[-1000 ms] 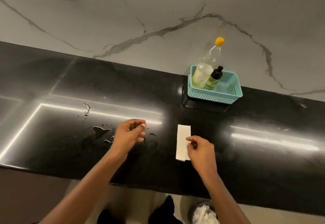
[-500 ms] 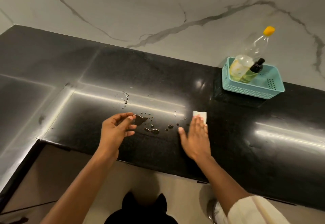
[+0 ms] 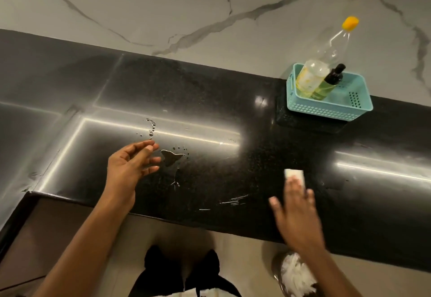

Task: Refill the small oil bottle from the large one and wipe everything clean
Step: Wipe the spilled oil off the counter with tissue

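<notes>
Straight-fingered, the right hand presses a tissue on the counter. The left hand hovers loose and empty by the spill. Labels on the bottles are too blurred to read.

This looks like a home kitchen. A polished black stone table runs along a veined marble wall, and a teal basket far right holds oil bottles.

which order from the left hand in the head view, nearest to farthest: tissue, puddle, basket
1. Puddle: just right of the fingertips of the left hand.
2. Tissue: farther right, under the fingers of the right hand.
3. Basket: far right, at the back.
</notes>
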Motion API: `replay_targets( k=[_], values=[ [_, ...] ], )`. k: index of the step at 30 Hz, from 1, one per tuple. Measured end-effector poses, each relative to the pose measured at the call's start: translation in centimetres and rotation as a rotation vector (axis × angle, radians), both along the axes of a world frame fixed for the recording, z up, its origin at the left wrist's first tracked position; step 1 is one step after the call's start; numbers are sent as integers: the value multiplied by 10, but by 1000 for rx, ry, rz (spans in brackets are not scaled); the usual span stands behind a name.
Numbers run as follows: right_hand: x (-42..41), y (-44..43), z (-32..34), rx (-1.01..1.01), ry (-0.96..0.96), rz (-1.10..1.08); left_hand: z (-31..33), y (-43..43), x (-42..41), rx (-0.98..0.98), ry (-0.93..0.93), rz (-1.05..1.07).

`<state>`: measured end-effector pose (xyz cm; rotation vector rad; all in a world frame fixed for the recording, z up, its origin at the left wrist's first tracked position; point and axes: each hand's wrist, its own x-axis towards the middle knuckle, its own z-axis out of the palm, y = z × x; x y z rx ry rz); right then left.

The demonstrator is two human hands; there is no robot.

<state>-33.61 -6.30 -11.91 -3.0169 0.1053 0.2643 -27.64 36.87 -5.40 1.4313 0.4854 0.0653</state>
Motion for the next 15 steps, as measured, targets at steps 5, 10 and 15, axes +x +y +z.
replay_targets(
  k=[5,10,15],
  values=[
    [18,15,4,64,57,-238,-6,36,1,-15,5,17],
    [-41,202,-8,231,67,28,-7,63,4,-25,7,-9],
    [-17,367,-9,418,59,395,15,74,22,-47,-6,-19]
  ],
)
